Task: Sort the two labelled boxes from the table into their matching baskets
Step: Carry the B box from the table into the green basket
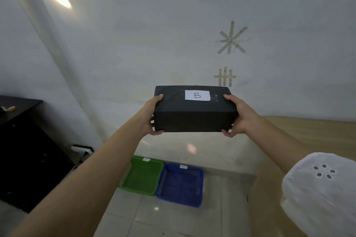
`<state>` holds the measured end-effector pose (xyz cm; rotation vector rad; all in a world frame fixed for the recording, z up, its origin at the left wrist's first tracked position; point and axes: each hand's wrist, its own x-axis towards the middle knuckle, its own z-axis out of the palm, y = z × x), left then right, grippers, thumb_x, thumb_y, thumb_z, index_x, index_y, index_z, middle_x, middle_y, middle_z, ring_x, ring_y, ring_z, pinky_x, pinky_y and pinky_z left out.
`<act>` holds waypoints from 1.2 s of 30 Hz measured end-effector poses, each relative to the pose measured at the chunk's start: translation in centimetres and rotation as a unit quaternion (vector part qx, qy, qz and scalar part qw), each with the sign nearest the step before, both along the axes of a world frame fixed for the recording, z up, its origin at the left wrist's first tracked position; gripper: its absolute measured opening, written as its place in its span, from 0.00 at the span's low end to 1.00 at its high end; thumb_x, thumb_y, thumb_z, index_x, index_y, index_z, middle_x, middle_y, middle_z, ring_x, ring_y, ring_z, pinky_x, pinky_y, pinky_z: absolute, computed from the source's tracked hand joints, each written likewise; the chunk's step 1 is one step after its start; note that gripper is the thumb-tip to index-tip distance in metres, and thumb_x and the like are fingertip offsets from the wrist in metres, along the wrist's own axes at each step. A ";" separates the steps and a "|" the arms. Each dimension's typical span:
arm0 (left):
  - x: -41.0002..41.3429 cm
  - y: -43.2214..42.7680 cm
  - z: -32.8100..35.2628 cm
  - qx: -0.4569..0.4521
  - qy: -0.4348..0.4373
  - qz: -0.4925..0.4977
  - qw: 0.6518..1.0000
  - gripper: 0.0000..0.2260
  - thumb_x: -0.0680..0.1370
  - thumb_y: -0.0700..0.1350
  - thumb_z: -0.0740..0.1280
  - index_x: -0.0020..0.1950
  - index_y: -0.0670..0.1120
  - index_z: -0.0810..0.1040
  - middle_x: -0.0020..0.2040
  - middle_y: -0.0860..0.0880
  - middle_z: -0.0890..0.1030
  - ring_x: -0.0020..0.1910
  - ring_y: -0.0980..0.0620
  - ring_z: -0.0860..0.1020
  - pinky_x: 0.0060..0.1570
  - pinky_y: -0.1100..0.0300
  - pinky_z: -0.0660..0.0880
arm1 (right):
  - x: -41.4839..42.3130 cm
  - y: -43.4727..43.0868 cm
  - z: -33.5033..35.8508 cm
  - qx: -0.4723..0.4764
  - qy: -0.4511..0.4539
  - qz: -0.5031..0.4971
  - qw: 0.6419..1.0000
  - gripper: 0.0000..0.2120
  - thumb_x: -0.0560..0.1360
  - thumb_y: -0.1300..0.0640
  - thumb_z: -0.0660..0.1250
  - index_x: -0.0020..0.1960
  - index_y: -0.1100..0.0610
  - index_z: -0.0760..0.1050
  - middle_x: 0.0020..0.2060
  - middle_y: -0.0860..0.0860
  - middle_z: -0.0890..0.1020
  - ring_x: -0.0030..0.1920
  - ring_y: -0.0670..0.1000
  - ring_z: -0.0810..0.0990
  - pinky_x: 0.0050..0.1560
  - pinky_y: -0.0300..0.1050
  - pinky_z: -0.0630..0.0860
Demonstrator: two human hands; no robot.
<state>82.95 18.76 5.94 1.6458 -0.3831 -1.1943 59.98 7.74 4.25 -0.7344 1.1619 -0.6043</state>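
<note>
I hold a black box (194, 117) with a white label marked "B" out in front of me, in the air above the floor. My left hand (152, 117) grips its left end and my right hand (238, 119) grips its right end. Below it on the tiled floor stand two baskets side by side against the wall: a green basket (143, 177) on the left and a blue basket (181, 184) on the right. Each carries a small white tag on its far rim, too small to read. The other labelled box is out of view.
A wooden table (308, 132) runs along the right side. A dark cabinet (25, 150) stands at the left, with a wall socket and cable (82, 150) beside it. The white wall ahead bears tape marks (231, 38).
</note>
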 end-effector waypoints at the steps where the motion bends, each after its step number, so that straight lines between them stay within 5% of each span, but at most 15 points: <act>1: 1.6 -0.4 0.0 0.000 -0.001 -0.006 1.000 0.14 0.71 0.59 0.67 0.45 0.50 0.71 0.49 0.45 0.75 0.48 0.44 0.75 0.40 0.47 0.77 | 1.5 -0.4 0.1 0.001 0.001 0.001 1.000 0.20 0.65 0.44 0.72 0.50 0.53 0.72 0.54 0.56 0.76 0.50 0.58 0.74 0.41 0.55 0.72; 19: 30.9 -5.6 -1.6 0.013 0.007 -0.128 0.992 0.13 0.72 0.58 0.66 0.45 0.50 0.71 0.49 0.46 0.74 0.47 0.45 0.74 0.38 0.47 0.76 | 28.8 0.6 -2.1 -0.005 -0.003 -0.135 0.991 0.20 0.65 0.44 0.71 0.52 0.52 0.72 0.54 0.53 0.76 0.49 0.57 0.75 0.41 0.54 0.72; 23: 35.3 -5.4 -3.4 0.025 0.021 -0.144 0.989 0.15 0.73 0.58 0.66 0.53 0.51 0.72 0.49 0.48 0.76 0.47 0.47 0.74 0.39 0.47 0.75 | 33.2 2.2 -4.0 0.011 -0.001 -0.166 0.986 0.19 0.65 0.44 0.71 0.51 0.52 0.72 0.53 0.53 0.78 0.50 0.56 0.76 0.41 0.53 0.72; 30: 39.9 -6.2 -11.5 0.013 0.035 -0.131 0.991 0.18 0.75 0.58 0.62 0.64 0.56 0.69 0.53 0.50 0.76 0.49 0.49 0.75 0.45 0.47 0.76 | 38.4 2.0 -10.6 0.011 0.014 -0.165 0.986 0.14 0.69 0.45 0.69 0.49 0.51 0.73 0.49 0.52 0.80 0.49 0.54 0.77 0.40 0.52 0.73; 36: 42.6 -7.1 -24.5 0.018 0.037 -0.112 0.993 0.20 0.75 0.59 0.62 0.66 0.58 0.68 0.52 0.53 0.77 0.50 0.50 0.75 0.38 0.52 0.76 | 41.5 0.3 -22.7 0.013 0.035 -0.138 0.990 0.11 0.71 0.44 0.67 0.48 0.50 0.74 0.47 0.51 0.80 0.48 0.52 0.77 0.40 0.50 0.73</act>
